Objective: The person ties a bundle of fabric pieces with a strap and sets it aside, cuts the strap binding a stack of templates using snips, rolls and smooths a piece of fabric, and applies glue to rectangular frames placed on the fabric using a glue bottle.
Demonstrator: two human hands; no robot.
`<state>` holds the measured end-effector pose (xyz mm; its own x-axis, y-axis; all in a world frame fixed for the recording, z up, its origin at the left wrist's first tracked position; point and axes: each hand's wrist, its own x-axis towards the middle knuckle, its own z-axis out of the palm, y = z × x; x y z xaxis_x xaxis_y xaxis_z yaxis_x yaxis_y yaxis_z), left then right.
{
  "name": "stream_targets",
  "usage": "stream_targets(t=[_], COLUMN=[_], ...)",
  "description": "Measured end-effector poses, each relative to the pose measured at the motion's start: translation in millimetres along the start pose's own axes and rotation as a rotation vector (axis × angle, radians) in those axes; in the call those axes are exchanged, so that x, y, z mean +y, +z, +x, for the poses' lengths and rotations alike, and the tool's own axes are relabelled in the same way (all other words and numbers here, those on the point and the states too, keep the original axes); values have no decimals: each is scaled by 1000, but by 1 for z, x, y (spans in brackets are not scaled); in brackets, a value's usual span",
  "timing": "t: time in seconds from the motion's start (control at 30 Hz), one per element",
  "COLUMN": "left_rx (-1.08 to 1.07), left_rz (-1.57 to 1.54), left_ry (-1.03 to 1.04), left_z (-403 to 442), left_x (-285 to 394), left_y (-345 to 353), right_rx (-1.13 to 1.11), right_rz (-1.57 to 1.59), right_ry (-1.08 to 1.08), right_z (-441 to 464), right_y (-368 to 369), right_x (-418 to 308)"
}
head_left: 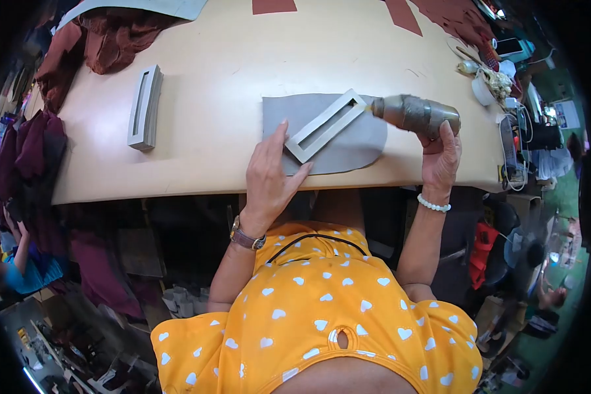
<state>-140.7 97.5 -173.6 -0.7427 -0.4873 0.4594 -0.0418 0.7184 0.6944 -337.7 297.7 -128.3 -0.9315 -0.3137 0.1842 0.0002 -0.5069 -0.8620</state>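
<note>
My right hand (442, 152) is wrapped round a brown, tape-covered bottle (410, 113), tilted sideways with its narrow nozzle pointing left. The nozzle tip is at the upper right end of a pale grey rectangular frame (319, 138) with a long slot. That frame lies slantwise on a flat grey sheet (289, 108) with a rounded right side. My left hand (269, 172) is open, thumb and fingers spread around the frame's lower left end. Its fingertips are by the frame and the sheet; whether they press on the frame I cannot tell.
A stack of similar slotted frames (145, 108) stands on the table (203, 131) to the left. Dark red cloth (115, 43) lies at the back left, and reddish pieces (404, 16) at the back. A white-rimmed roll (482, 90) and cords (515, 151) crowd the right edge. Another person (29, 266) is at far left.
</note>
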Motion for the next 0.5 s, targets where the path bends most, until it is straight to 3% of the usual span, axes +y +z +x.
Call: stream_targets(t=[0.5], left_rx=[62], left_rz=[-62], left_ry=[-13], left_z=[-6], left_x=[-6], left_y=[-1], right_rx=[189], right_rz=[-170], right_ry=[-15], right_z=[14], right_y=[6], right_x=[21])
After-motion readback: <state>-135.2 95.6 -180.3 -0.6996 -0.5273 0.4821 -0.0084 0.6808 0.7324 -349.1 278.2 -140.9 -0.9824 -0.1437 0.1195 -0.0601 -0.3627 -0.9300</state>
